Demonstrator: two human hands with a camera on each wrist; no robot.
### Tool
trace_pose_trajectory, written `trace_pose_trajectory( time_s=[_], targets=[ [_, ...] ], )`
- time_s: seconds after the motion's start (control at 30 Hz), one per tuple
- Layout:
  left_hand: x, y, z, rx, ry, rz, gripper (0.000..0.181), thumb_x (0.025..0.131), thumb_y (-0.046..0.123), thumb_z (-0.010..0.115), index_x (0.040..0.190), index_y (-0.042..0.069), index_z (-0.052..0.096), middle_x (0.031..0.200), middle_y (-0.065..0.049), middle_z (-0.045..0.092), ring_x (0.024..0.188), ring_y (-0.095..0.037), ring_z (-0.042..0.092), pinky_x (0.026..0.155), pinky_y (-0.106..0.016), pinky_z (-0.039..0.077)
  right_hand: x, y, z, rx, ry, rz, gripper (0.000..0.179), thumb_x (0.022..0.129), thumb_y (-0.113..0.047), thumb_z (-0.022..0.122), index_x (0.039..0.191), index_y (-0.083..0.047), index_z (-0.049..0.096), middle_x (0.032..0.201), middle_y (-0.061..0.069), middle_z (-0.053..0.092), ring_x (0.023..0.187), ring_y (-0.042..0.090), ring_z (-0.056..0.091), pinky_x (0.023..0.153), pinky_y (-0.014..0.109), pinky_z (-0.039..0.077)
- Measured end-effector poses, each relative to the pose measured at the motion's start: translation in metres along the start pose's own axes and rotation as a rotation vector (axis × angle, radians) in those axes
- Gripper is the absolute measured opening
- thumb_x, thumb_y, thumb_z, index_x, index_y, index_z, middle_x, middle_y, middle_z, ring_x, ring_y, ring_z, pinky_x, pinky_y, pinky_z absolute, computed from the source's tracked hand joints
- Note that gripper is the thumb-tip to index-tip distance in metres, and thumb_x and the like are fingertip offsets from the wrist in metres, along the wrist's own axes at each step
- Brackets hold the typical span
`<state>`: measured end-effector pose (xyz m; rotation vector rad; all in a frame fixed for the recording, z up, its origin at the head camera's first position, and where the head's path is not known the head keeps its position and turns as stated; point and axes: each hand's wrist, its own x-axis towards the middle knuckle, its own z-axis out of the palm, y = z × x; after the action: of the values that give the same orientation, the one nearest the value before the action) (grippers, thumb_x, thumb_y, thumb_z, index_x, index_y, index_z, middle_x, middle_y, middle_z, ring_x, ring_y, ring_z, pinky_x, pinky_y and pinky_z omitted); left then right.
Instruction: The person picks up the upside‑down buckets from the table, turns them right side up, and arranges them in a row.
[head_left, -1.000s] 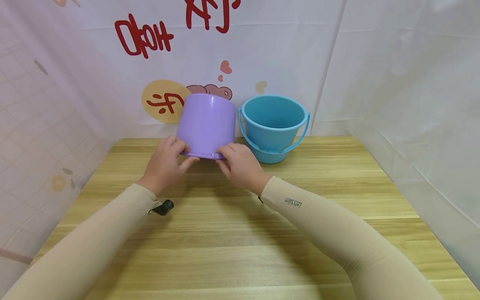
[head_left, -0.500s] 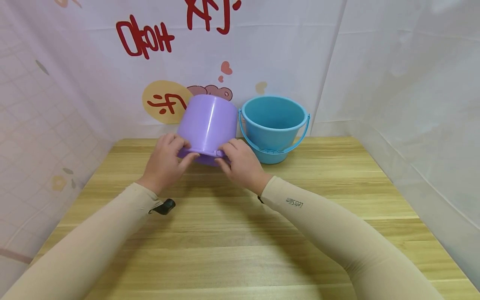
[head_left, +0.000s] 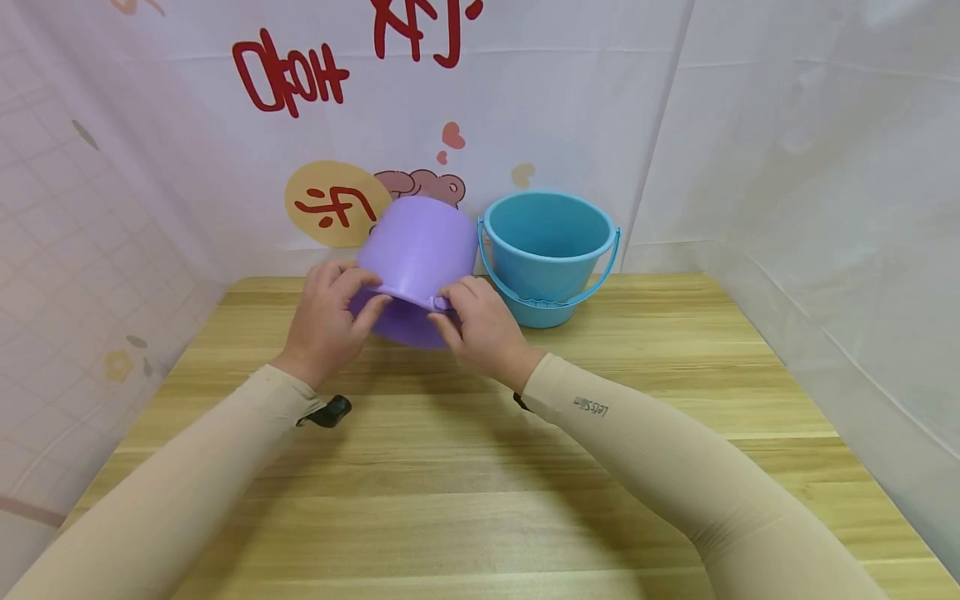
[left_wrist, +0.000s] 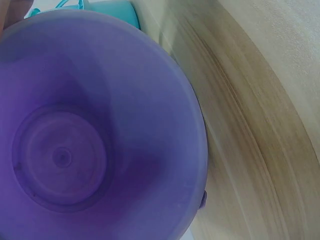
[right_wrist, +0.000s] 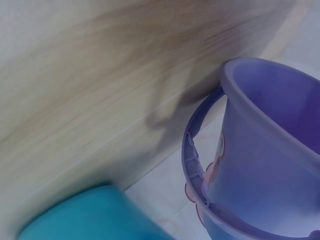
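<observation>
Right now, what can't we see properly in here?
Inside bottom of the blue plastic bucket: head view, hidden by its near wall.
Full rim of the purple plastic bucket: head view, partly covered by the left hand and right hand; left wrist view, cut by the edges.
What the black object is: head view, partly covered by the left beige cloth sleeve.
Topmost red lettering: head view, cut off by the upper edge.

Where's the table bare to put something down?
Between the sleeves, the table is bare. There's room between the blue bucket and the table's right edge. Left of that bucket is crowded: the left hand and right hand grip the purple bucket.
</observation>
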<state>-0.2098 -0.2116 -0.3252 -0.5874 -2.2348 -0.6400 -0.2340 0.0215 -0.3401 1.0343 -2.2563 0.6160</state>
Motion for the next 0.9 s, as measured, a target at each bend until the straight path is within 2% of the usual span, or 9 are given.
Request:
trace_pose_trajectory(
  time_s=[0.33, 0.73, 0.9],
  targets=[
    [0.0, -0.004, 0.0, -0.034, 0.04, -0.027, 0.022, 0.083, 0.022, 0.068, 0.101, 0.01, 0.063, 0.108, -0.012, 0.053, 0.105, -0.029, 0.046, 0.088, -0.043, 0.035, -0.001, 0.001, 0.0, 0.047, 0.034, 0.012, 0.02, 0.091, -0.029, 0.055, 0.094, -0.01, 0.055, 0.094, 0.001, 0.053, 0.09, 0.017, 0.047, 0.084, 0.029, 0.038],
    [-0.001, -0.009, -0.001, -0.037, 0.045, -0.049, 0.028, 0.084, 0.023, 0.067, 0.109, 0.01, 0.062, 0.113, -0.012, 0.053, 0.109, -0.03, 0.045, 0.091, -0.044, 0.035, -0.001, 0.001, 0.001, 0.086, 0.076, -0.016, 0.02, 0.09, -0.028, 0.055, 0.093, -0.008, 0.054, 0.093, 0.002, 0.052, 0.089, 0.018, 0.046, 0.083, 0.03, 0.037],
    [-0.005, -0.016, -0.002, -0.034, 0.036, -0.091, 0.032, 0.084, 0.023, 0.066, 0.113, 0.011, 0.06, 0.115, -0.011, 0.053, 0.112, -0.03, 0.045, 0.093, -0.045, 0.035, -0.002, -0.001, 0.0, 0.143, 0.094, -0.015, 0.018, 0.089, -0.025, 0.056, 0.092, -0.007, 0.053, 0.09, 0.002, 0.052, 0.088, 0.017, 0.046, 0.084, 0.03, 0.037]
  ],
)
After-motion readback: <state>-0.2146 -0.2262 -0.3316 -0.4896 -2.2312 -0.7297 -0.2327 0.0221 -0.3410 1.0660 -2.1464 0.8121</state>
